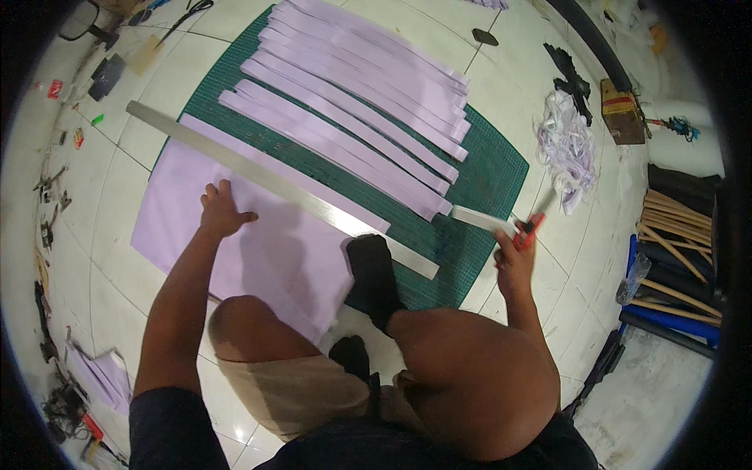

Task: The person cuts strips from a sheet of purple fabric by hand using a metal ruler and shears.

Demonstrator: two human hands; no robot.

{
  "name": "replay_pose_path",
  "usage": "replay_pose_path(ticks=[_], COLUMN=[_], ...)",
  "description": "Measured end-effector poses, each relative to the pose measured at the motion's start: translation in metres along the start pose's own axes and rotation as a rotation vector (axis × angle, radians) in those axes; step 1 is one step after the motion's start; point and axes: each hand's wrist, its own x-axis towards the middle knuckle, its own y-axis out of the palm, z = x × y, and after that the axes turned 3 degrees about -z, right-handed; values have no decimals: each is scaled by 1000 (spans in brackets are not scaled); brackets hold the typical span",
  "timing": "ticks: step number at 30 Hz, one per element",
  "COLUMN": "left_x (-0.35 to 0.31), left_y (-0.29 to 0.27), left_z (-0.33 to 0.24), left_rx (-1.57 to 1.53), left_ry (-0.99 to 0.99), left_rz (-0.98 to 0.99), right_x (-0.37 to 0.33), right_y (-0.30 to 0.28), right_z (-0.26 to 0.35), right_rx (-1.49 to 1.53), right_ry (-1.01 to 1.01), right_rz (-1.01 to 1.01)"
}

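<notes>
My left hand (222, 211) lies with spread fingers on a lilac fabric sheet (290, 251), a little below a long metal ruler (258, 180). The ruler runs diagonally over the sheet, leaving a narrow lilac band showing beyond it. My black-socked foot (371, 266) rests against the ruler's lower right part. Off the mat's right edge, my right hand (513, 254) is closed around a red-handled cutter (529, 231). A flat white strip (478, 219) reaches from that hand toward the mat; whether it is held too is hard to tell. Several cut lilac strips (352, 86) lie beyond the ruler.
Under the fabric is a green cutting mat (493, 168) on a white tiled floor. To the right are a heap of pale scraps (565, 149), a small box (623, 113) and wooden sticks (677, 219) among dark rolls. Scissors (192, 12) lie at the far left.
</notes>
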Motion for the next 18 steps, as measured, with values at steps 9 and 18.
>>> replay_pose_path(ticks=[9, 18], left_x=[1, -23], left_y=[24, 20], left_z=[28, 6], left_rx=[18, -75], left_ry=[62, 25], left_rz=[-118, -296], right_x=[50, 59], right_y=[131, 153], right_z=[-49, -78], right_rx=[-104, -355], right_ry=[-30, -85], right_rz=[400, 545])
